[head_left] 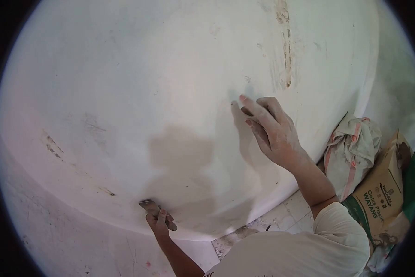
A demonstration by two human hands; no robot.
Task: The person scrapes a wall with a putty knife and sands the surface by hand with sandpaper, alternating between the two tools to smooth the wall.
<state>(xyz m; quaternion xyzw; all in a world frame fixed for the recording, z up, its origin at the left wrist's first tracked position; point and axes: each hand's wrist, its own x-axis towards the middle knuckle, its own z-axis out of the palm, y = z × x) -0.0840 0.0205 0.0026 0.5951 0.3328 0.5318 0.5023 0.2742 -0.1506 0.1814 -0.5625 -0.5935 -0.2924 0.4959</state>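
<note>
A large white wall surface (124,83) fills most of the head view. Low on the left, my left hand (160,223) grips a small flat scraper (148,203), its blade pointing up and left near the wall. My right hand (274,127) is raised at centre right, dusty with white powder. Its index finger stretches toward the wall and the other fingers are bent apart, with nothing in them. Whether a fingertip touches the wall, I cannot tell. Above it runs a rough brown vertical crack (287,55). Smaller damaged patches (52,145) mark the wall at the left.
At the right, a crumpled white sack (350,150) with red stripes leans by the wall. Beside it stands a brown cardboard box (380,198) with printed lettering. Floor tiles (290,213) show at the lower right, with debris on the floor near the wall's foot.
</note>
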